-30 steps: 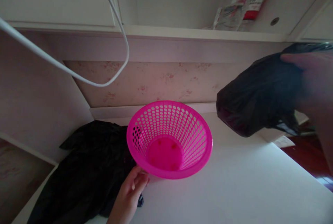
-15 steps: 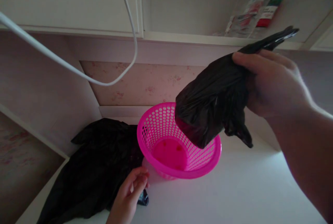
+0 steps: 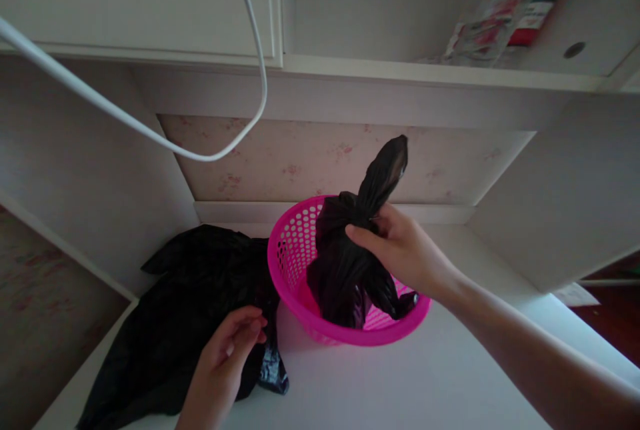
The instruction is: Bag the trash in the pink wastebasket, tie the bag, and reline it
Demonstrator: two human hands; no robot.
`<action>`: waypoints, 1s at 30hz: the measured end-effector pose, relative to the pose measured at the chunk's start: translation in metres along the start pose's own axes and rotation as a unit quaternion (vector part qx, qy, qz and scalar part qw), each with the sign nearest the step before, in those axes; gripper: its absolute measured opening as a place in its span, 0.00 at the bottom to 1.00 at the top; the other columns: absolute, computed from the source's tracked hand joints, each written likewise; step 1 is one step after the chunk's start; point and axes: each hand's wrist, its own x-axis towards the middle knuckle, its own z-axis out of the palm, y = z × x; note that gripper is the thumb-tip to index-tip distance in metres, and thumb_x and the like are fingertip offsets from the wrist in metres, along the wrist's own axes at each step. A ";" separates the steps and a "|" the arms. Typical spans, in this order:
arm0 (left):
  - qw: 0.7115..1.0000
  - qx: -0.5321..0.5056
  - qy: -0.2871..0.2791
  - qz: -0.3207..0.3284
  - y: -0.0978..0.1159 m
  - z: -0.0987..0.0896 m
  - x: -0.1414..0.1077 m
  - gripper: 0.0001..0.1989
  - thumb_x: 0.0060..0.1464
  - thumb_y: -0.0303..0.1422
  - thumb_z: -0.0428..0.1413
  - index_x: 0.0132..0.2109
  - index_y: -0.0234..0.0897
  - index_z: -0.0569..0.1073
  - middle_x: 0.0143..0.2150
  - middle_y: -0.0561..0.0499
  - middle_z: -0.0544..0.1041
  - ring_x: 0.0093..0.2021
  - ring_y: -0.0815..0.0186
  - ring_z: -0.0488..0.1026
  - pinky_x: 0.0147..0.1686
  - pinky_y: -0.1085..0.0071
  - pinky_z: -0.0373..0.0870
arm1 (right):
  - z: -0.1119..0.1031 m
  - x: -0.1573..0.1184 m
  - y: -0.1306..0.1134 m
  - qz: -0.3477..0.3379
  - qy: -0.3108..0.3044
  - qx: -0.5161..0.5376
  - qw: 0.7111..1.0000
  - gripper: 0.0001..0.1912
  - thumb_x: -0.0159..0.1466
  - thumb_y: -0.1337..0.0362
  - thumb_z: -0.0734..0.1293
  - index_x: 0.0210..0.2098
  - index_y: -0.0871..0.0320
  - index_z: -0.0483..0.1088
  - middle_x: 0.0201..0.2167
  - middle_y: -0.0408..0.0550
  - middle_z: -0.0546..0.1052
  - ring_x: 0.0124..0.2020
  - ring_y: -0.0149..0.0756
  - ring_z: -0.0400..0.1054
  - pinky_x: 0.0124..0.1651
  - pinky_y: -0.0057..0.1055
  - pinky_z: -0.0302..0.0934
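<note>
My right hand (image 3: 400,243) is closed on a knotted black plastic bag (image 3: 340,260), gripping it just below the knot with the tied end sticking up. The bag hangs inside a pink plastic basket (image 3: 295,307) with perforated sides and covers much of its inside. At the lower left, my left hand (image 3: 225,350) is loosely curled, thumb and fingers a little apart, with nothing visible in it. Behind that hand a larger black plastic bag (image 3: 195,310) lies spread beside the basket. Whether the left hand touches this bag I cannot tell.
The basket stands on a white desktop (image 3: 400,377) under a white cabinet (image 3: 435,70). A clear plastic package (image 3: 485,23) is on the cabinet's shelf. In front of the cabinet at the left, a white cable (image 3: 210,157) hangs in a loop.
My right hand has come down and left, carrying the knotted bag from above the basket's right side into the basket. My left hand has drawn back slightly left from the basket.
</note>
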 end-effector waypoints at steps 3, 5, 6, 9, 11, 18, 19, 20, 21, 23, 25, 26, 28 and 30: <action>0.994 0.066 -0.011 0.092 0.023 -0.001 0.001 0.19 0.56 0.52 0.62 0.42 0.41 0.81 0.38 0.47 0.83 0.40 0.57 0.81 0.41 0.67 0.79 | 0.001 0.002 0.021 0.022 -0.058 -0.077 0.995 0.11 0.65 0.57 0.71 0.45 0.53 0.74 0.38 0.47 0.82 0.40 0.45 0.77 0.42 0.41 0.75; 0.971 0.136 -0.038 0.195 0.048 0.003 0.000 0.12 0.63 0.45 0.59 0.43 0.44 0.81 0.41 0.49 0.83 0.42 0.60 0.81 0.44 0.69 0.77 | 0.002 0.004 0.031 0.038 -0.102 -0.104 0.989 0.09 0.64 0.58 0.71 0.42 0.53 0.76 0.36 0.47 0.82 0.40 0.45 0.77 0.40 0.40 0.73; 0.950 0.172 -0.054 0.253 0.062 0.007 -0.001 0.09 0.65 0.41 0.58 0.44 0.44 0.81 0.42 0.49 0.83 0.43 0.61 0.80 0.45 0.70 0.76 | 0.002 0.006 0.035 0.042 -0.123 -0.109 0.985 0.08 0.63 0.59 0.71 0.42 0.54 0.76 0.36 0.47 0.82 0.40 0.45 0.77 0.41 0.39 0.73; 0.873 0.261 -0.084 0.404 0.105 0.025 0.000 0.08 0.66 0.35 0.56 0.47 0.45 0.80 0.45 0.50 0.83 0.46 0.62 0.80 0.50 0.68 0.73 | 0.005 0.008 0.039 0.063 -0.177 -0.096 0.978 0.10 0.61 0.61 0.72 0.42 0.56 0.77 0.38 0.48 0.82 0.42 0.45 0.76 0.42 0.37 0.71; 0.825 0.328 -0.117 0.446 0.128 0.043 0.006 0.09 0.66 0.36 0.57 0.49 0.44 0.81 0.46 0.49 0.84 0.48 0.58 0.80 0.54 0.63 0.72 | 0.005 0.008 0.038 0.098 -0.207 -0.061 0.971 0.13 0.59 0.62 0.73 0.44 0.58 0.76 0.38 0.48 0.82 0.41 0.43 0.76 0.41 0.36 0.70; 0.738 0.524 -0.236 0.352 0.155 0.092 0.037 0.12 0.61 0.37 0.63 0.50 0.39 0.81 0.45 0.41 0.85 0.46 0.48 0.83 0.44 0.58 0.76 | -0.005 0.008 0.036 0.181 -0.288 0.099 0.935 0.20 0.51 0.73 0.71 0.44 0.56 0.71 0.37 0.44 0.83 0.42 0.37 0.78 0.43 0.30 0.68; 0.731 0.542 -0.233 0.342 0.155 0.095 0.039 0.12 0.61 0.34 0.63 0.50 0.38 0.80 0.44 0.41 0.85 0.45 0.47 0.83 0.42 0.59 0.76 | -0.007 0.008 0.034 0.171 -0.287 0.064 0.941 0.19 0.53 0.73 0.70 0.44 0.56 0.71 0.37 0.44 0.84 0.41 0.36 0.78 0.41 0.29 0.68; 0.726 0.556 -0.230 0.333 0.154 0.096 0.041 0.11 0.61 0.31 0.62 0.51 0.38 0.79 0.43 0.41 0.85 0.44 0.46 0.83 0.40 0.59 0.75 | -0.008 0.008 0.033 0.153 -0.280 0.009 0.948 0.17 0.55 0.72 0.69 0.44 0.56 0.71 0.36 0.43 0.84 0.39 0.36 0.79 0.39 0.29 0.67; 0.724 0.562 -0.230 0.328 0.154 0.097 0.042 0.11 0.61 0.29 0.61 0.51 0.38 0.79 0.41 0.41 0.85 0.43 0.46 0.84 0.39 0.60 0.74 | -0.009 0.009 0.031 0.131 -0.271 -0.052 0.952 0.14 0.57 0.70 0.69 0.44 0.56 0.72 0.34 0.44 0.84 0.37 0.37 0.78 0.36 0.29 0.66; 0.730 0.551 -0.239 0.326 0.151 0.096 0.044 0.13 0.61 0.27 0.59 0.52 0.39 0.78 0.40 0.42 0.86 0.43 0.47 0.84 0.38 0.61 0.73 | -0.013 0.010 0.027 0.068 -0.244 -0.200 0.947 0.08 0.61 0.66 0.70 0.42 0.56 0.76 0.33 0.45 0.84 0.35 0.39 0.78 0.34 0.30 0.64; 0.747 0.522 -0.247 0.329 0.149 0.091 0.046 0.14 0.60 0.25 0.59 0.53 0.41 0.78 0.40 0.43 0.85 0.43 0.50 0.83 0.39 0.62 0.72 | -0.018 0.013 0.024 -0.003 -0.210 -0.347 0.914 0.08 0.63 0.64 0.70 0.41 0.54 0.80 0.35 0.47 0.85 0.38 0.42 0.79 0.37 0.32 0.63; 0.754 0.509 -0.250 0.331 0.149 0.088 0.047 0.15 0.60 0.25 0.59 0.53 0.42 0.79 0.41 0.44 0.85 0.43 0.51 0.83 0.39 0.63 0.71 | -0.022 0.016 0.024 -0.028 -0.197 -0.405 0.892 0.08 0.64 0.64 0.69 0.42 0.53 0.81 0.37 0.48 0.85 0.40 0.44 0.79 0.38 0.33 0.64; 0.758 0.500 -0.253 0.332 0.150 0.080 0.049 0.15 0.60 0.25 0.58 0.52 0.42 0.79 0.42 0.45 0.85 0.44 0.53 0.82 0.41 0.64 0.70 | -0.030 0.023 0.026 -0.053 -0.180 -0.492 0.850 0.10 0.66 0.64 0.67 0.42 0.51 0.82 0.38 0.50 0.85 0.42 0.47 0.79 0.40 0.35 0.64; 0.756 0.508 -0.255 0.325 0.154 0.071 0.051 0.12 0.61 0.25 0.56 0.48 0.43 0.80 0.42 0.46 0.84 0.45 0.55 0.81 0.42 0.64 0.69 | -0.039 0.029 0.030 -0.038 -0.167 -0.516 0.839 0.11 0.66 0.65 0.66 0.40 0.54 0.82 0.36 0.55 0.85 0.41 0.52 0.80 0.40 0.38 0.65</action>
